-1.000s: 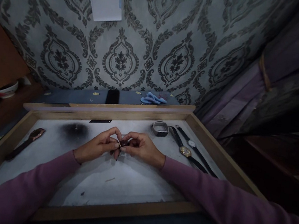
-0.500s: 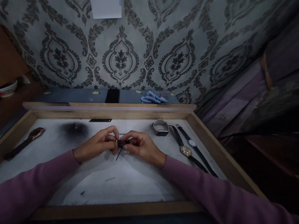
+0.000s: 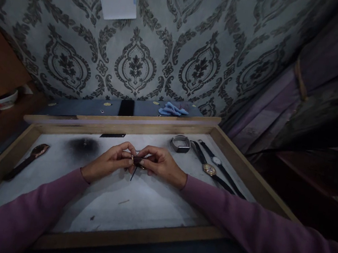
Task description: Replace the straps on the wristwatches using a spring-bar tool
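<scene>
Both hands meet over the middle of a shallow wooden-framed tray, fingertips close together. A small dark brown piece, its kind unclear, is pinched between them. My left hand is closed on its left end, and my right hand is closed on its right end. A thin black strip hangs below the fingers; where it joins is hidden. To the left lies a brown-strapped wristwatch. On the right are a grey-banded smartwatch, a gold-cased wristwatch and a slim wristwatch with a pale dial.
A flat black strip lies near the tray's back edge, beside a dark smudge. Behind the tray are a black phone-like slab and a blue cloth. A curtain hangs at right.
The fingers have shifted slightly around the small dark piece, and the right fingertips have turned a little. The view has moved slightly; the watches lie as before.
</scene>
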Tool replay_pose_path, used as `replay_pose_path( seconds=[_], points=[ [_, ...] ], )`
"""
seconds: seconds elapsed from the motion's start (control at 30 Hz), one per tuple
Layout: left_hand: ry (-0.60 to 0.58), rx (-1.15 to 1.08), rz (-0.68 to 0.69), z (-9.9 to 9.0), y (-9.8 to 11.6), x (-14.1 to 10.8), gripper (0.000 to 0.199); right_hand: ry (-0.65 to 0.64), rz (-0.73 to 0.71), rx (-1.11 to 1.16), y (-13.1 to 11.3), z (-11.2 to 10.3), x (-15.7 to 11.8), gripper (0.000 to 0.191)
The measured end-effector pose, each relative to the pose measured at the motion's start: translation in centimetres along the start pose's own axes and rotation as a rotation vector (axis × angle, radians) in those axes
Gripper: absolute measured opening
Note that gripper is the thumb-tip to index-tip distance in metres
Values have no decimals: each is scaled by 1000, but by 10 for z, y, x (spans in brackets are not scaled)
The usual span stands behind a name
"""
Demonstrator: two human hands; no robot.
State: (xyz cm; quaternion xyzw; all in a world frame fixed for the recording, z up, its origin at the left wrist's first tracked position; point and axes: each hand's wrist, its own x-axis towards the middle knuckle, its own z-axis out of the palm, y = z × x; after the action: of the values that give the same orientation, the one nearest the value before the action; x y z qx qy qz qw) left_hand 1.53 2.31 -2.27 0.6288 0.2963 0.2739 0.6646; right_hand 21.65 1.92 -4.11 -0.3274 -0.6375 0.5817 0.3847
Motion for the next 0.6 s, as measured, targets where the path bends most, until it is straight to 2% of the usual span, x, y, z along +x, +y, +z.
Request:
replay_pose_path(
  seconds=[0.2, 0.33, 0.5, 0.6],
  points=[
    [56, 35, -16, 2, -1, 1, 35, 2, 0, -4, -2, 0, 0, 27],
    [108, 130, 36, 5, -1, 0, 28, 12, 0, 10, -4, 2, -1, 27],
    [126, 306, 95, 8, 1, -1, 20, 2, 55, -22, -7, 3, -4, 30],
    [137, 382, 112, 9, 1, -2, 17, 1, 39, -58, -6, 3, -4, 33]
  ],
)
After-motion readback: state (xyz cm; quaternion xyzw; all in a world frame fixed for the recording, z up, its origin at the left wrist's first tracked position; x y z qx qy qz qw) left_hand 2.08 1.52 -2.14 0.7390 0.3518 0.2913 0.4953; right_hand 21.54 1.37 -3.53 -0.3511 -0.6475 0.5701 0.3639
